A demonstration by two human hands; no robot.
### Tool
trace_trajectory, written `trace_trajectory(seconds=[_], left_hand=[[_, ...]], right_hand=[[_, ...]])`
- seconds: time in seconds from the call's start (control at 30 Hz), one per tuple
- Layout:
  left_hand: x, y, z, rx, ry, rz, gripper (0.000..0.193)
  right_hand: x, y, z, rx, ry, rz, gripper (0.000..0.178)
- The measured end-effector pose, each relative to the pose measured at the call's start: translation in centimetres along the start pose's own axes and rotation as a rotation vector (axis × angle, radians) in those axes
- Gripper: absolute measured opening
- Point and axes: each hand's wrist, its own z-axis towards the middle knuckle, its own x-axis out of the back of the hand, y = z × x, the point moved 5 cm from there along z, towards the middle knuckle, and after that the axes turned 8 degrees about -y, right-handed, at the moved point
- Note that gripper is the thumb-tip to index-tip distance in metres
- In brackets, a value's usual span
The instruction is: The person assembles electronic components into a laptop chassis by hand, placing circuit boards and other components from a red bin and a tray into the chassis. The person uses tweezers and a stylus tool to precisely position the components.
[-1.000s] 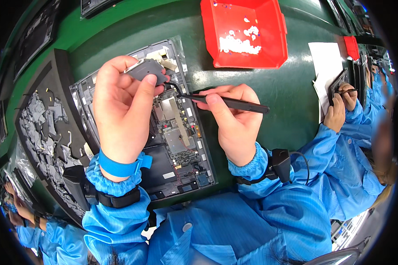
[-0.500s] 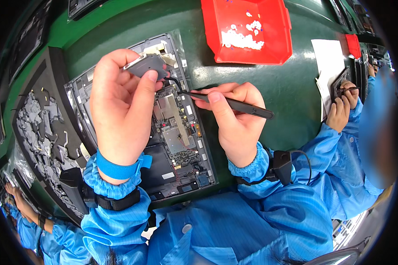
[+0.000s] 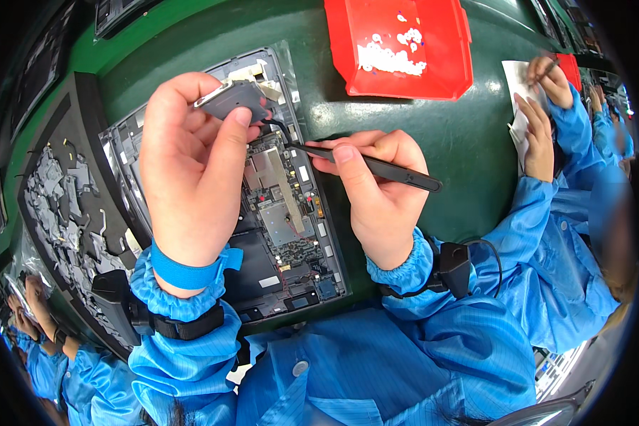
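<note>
The left hand pinches a flat grey part between the thumb and the curled fingers; most of those fingers lie behind the part and the palm, so exactly where they press cannot be seen. The right hand is closed around black tweezers, thumb on top, their rounded end pointing out to the right. Their tip reaches a thin black cable that curves down from beside the grey part; dark against dark, it is unclear whether the tip grips the cable or only touches it.

The grey part is held above the upper portion of an opened device, which lies on the green worktop with its circuit board exposed. The left hand and forearm cover much of the device's left side.

Left of it, a dark foam tray carries jumbled grey pieces, its lower end partly behind the sleeve. Beyond the device stands a red bin with small white pieces, cut off by the upper edge. At right, a co-worker's hands partly cover a white sheet.
</note>
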Motion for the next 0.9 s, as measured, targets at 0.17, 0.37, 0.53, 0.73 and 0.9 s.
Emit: trace_trajectory(seconds=[0.17,0.37,0.53,0.73,0.9], left_hand=[[0.2,0.0,-0.2,0.0,0.056,0.102,0.024],[1.0,-0.1,-0.1,-0.023,0.18,0.391,0.025],[1.0,-0.5,0.2,-0.035,0.15,0.415,0.028],[0.8,0.8,-0.1,-0.001,0.125,0.613,0.051],[-0.1,1.0,-0.1,-0.107,0.13,0.784,0.07]], right_hand=[[0.2,-0.3,-0.3,0.068,-0.025,-0.212,0.017],[-1.1,-0.8,-0.7,0.383,-0.078,-0.363,0.021],[-1.3,-0.9,-0.8,0.416,-0.083,-0.41,0.022],[-1.5,-1.3,-0.9,0.44,-0.096,-0.429,0.022],[-1.4,-1.2,-1.0,0.41,-0.233,-0.503,0.018]])
